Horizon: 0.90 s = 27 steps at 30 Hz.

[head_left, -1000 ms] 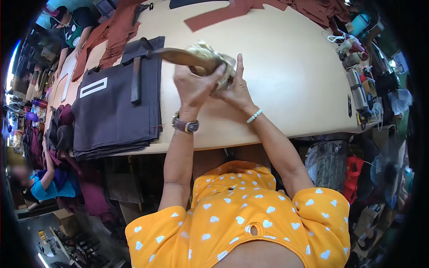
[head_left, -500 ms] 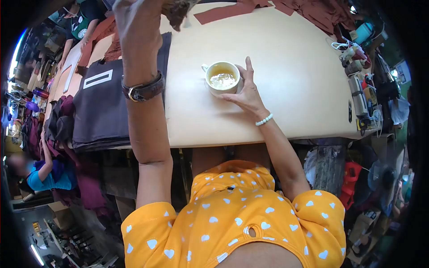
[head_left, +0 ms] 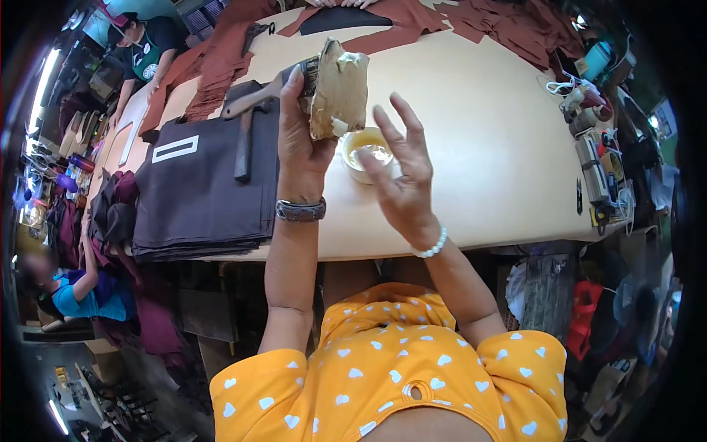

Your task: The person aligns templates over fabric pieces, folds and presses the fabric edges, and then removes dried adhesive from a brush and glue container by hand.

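Note:
My left hand (head_left: pixel 300 151) is closed around a wide flat brush (head_left: pixel 339 92) with a wooden handle and pale, crusted bristles. The brush is raised over the table, just above a white cup (head_left: pixel 358 174). Inside the cup is a yellowish, shiny liquid or paste. Fingers spread, my right hand (head_left: pixel 406 173) hovers at the cup's right side and partly covers it; I see nothing in this hand.
A stack of dark cloth panels (head_left: pixel 199 202) lies left, with a hammer (head_left: pixel 243 151) and a white rectangular frame (head_left: pixel 175 149) on it. Reddish-brown pieces (head_left: pixel 508 26) cover the far side. Tools (head_left: pixel 598 166) line the right edge. Other people work around the table.
My left hand has come back toward me and right, bringing the brush into full view beside the cup. My right hand has let go of the cup and lifted with its fingers spread.

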{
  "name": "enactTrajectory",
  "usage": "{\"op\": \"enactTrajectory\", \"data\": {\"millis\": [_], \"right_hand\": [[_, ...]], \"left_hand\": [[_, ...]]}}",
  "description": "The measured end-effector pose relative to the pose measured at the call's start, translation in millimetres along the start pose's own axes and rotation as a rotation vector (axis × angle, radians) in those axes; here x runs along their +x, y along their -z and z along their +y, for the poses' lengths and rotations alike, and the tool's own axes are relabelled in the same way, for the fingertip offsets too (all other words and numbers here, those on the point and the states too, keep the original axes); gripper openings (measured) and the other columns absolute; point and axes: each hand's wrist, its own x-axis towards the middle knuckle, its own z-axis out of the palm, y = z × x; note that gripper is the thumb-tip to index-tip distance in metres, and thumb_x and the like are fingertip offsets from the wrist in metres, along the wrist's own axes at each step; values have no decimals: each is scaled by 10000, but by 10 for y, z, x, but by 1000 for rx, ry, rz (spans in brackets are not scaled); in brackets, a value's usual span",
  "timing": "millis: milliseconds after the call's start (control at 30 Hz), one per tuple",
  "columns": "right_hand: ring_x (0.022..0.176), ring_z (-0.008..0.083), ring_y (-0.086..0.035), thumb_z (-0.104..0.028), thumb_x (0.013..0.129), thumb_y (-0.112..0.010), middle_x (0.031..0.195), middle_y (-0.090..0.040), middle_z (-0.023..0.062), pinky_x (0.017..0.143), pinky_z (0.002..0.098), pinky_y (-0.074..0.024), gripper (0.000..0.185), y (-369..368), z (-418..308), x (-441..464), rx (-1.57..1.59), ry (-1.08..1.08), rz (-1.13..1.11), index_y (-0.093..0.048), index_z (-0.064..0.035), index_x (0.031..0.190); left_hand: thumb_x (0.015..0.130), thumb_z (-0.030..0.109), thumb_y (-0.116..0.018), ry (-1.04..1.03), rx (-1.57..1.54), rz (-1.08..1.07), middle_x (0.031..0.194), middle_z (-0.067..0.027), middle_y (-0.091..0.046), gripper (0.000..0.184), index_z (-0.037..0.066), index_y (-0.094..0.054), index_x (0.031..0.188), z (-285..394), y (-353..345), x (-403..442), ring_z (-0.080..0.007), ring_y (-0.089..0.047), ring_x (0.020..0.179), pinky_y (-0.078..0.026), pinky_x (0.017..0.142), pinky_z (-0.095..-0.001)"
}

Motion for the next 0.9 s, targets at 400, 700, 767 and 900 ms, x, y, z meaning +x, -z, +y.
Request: {"op": "enactTrajectory", "data": {"millis": [400,700,767,900], "right_hand": [[1159,280,-465,-148,718,-729,1098,-604,36,1013,416,-270,127,-198,86,72,-209,334,91,-709,-118,840],[1034,142,-523,-131,823,-667,1197,-515,89,878,250,-430,180,132,50,279,574,-325,242,-673,16,926],[1076,171,-515,-146,807,-688,1235,-498,112,925,293,-411,239,166,97,253,470,-267,166,-657,19,977],[1222,264,-414,-316,732,-761,1277,-465,183,1024,366,-318,652,44,25,109,153,-91,-8,-503,24,1225]], "left_hand": [[895,381,-535,120,-384,-9,1130,-101,-608,420,74,-548,1181,-225,100,-129,-230,-607,996,-530,849,-349],[837,482,-585,34,-119,215,1188,-86,-575,512,139,-528,1212,-135,51,-190,-251,-569,1070,-484,879,-478],[830,491,-589,41,-145,185,1198,-85,-569,527,145,-521,1221,-133,65,-200,-256,-565,1080,-479,885,-487],[830,481,-591,58,-159,139,1199,-87,-567,524,147,-517,1227,-160,-4,-264,-262,-568,1081,-483,891,-479]]}}
